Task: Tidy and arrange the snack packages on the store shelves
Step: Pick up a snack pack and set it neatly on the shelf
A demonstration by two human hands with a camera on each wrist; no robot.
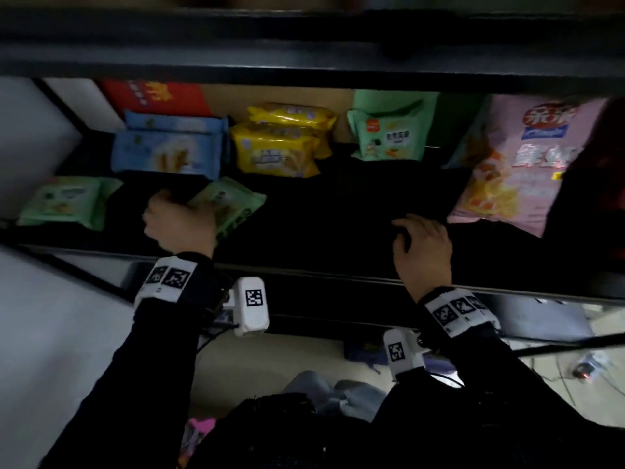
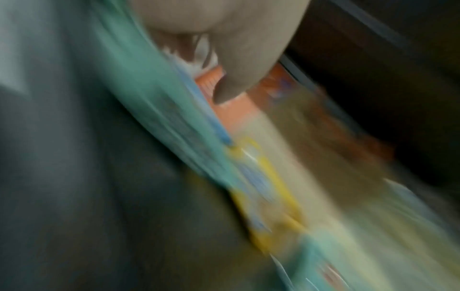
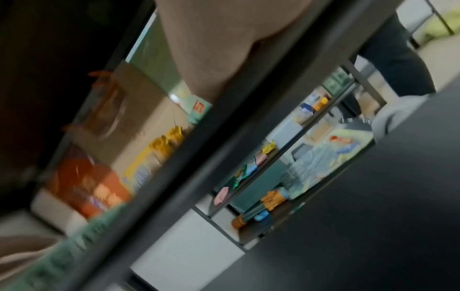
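Note:
On the dark shelf (image 1: pixel 338 211) my left hand (image 1: pixel 184 211) grips a light green snack package (image 1: pixel 233 201) by its left end, near the front. The left wrist view is blurred: a finger (image 2: pixel 239 69) lies against that green package (image 2: pixel 149 110). My right hand (image 1: pixel 409 231) rests on the bare shelf with loosely curled fingers and holds nothing; it sits just left of a large pink chip bag (image 1: pixel 517 164). In the right wrist view the palm (image 3: pixel 211 49) shows above the shelf's front rail (image 3: pixel 224 137).
Behind the left hand stand blue packages (image 1: pixel 169 150), yellow packages (image 1: pixel 277 143) and a red box (image 1: pixel 155 96). A green bag (image 1: pixel 389 137) stands at the back. Another light green package (image 1: pixel 64 201) lies far left. An upper shelf board (image 1: pixel 304 45) overhangs.

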